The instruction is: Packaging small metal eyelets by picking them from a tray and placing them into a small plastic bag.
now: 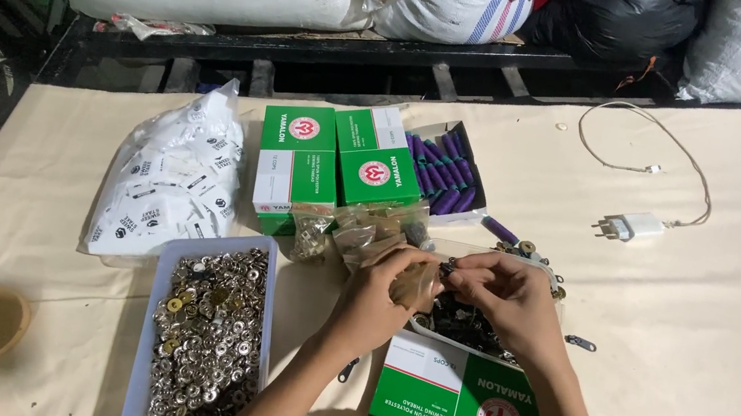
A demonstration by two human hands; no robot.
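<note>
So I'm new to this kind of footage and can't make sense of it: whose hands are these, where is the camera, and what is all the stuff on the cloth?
There is one picture, taken by a camera on a person's head, looking down at their own two bare hands. The left hand and the right hand meet over a small tray of dark metal parts, pinching something tiny between the fingertips; it is too small to name. They work on a cream cloth-covered table. To the left lies a long tray of silver metal rings, and behind it a clear bag of white labels. Green thread boxes stand by an open box of purple spools. A white charger with cable lies to the right.
</note>
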